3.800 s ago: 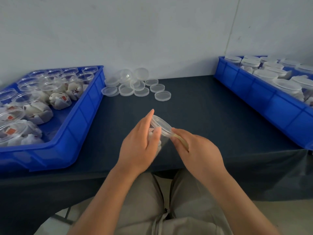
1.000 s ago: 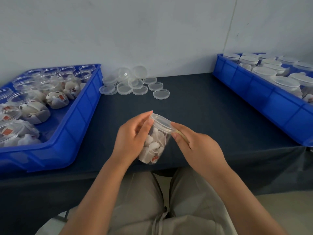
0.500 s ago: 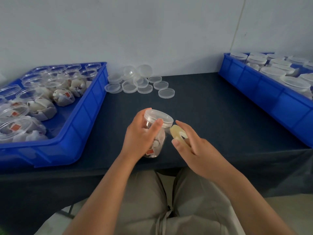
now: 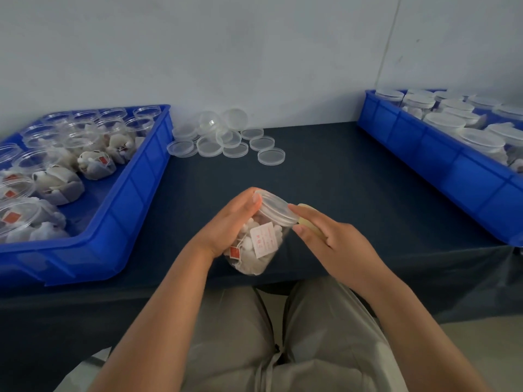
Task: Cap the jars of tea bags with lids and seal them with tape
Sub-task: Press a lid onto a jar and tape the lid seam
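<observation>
Our left hand (image 4: 226,227) grips the capped jar (image 4: 260,250), now tilted above the near edge of the surface (image 4: 339,179). Our right hand (image 4: 336,244), pinching the tape (image 4: 309,224), has returned to the lid (image 4: 276,206); sealing likely resumes.

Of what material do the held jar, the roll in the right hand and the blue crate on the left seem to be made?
Jar: probably clear, glossy plastic; the tea bags show through its wall.
Roll: likely translucent, yellowish adhesive tape; it is mostly hidden.
Crate: opaque blue moulded plastic, smooth with a slight sheen and ribbed walls.
</observation>
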`<state>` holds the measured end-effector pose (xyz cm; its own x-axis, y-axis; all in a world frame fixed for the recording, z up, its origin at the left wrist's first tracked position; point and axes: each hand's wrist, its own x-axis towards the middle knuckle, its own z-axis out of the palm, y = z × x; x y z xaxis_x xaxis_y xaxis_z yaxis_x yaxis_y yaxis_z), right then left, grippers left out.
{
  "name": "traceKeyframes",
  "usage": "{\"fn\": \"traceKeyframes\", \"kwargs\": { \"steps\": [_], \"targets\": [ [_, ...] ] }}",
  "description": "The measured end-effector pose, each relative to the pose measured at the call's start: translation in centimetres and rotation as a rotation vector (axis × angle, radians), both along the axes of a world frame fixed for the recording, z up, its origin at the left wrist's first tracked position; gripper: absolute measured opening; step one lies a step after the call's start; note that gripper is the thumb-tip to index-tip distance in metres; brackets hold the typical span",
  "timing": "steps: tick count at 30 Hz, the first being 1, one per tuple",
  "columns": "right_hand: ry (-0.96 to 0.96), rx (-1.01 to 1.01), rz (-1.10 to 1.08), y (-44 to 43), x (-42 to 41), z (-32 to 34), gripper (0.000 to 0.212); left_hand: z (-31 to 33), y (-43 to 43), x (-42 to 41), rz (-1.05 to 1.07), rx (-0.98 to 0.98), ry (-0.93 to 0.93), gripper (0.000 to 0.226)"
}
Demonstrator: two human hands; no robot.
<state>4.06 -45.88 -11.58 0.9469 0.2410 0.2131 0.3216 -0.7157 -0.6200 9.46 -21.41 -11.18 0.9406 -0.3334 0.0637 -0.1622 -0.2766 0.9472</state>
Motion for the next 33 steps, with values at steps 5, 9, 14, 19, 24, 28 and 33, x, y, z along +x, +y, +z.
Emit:
{"fn": "traceKeyframes", "kwargs": {
  "steps": [5, 9, 14, 19, 24, 28, 33],
  "targets": [
    [-0.064, 0.047, -0.095, 1.6, -0.5, -0.7, 0.047, 0.2, -0.1, -0.6, 0.186, 0.064, -0.184, 0.035],
    [-0.09, 0.016, -0.139, 2.1, -0.8, -0.6, 0.055, 0.0, -0.5, -2.3, 0.363, 0.111, -0.338, 0.055],
    [-0.124, -0.072, -0.155, 2.6, -1.8, -0.5, 0.056, -0.8, -3.5, -4.6, 0.458, 0.3, -0.357, 0.101],
    [0.015, 0.071, -0.04, 2.8, -1.3, -0.4, 0.053, -0.5, -2.6, -3.6, 0.531, 0.187, -0.304, 0.076],
    [0.091, 0.076, 0.07, 1.4, -0.6, 0.1, 0.054, -0.2, -0.8, -2.4, 0.446, 0.082, -0.246, 0.063],
    [0.071, 0.011, 0.058, 0.4, -0.1, 0.0, 0.052, -0.7, 0.3, -2.0, 0.267, -0.042, -0.157, 0.06],
    [0.028, -0.008, 0.064, -0.2, 0.2, -0.1, 0.046, -1.4, 0.1, -1.9, 0.131, -0.138, -0.061, 0.061]
  ]
}}
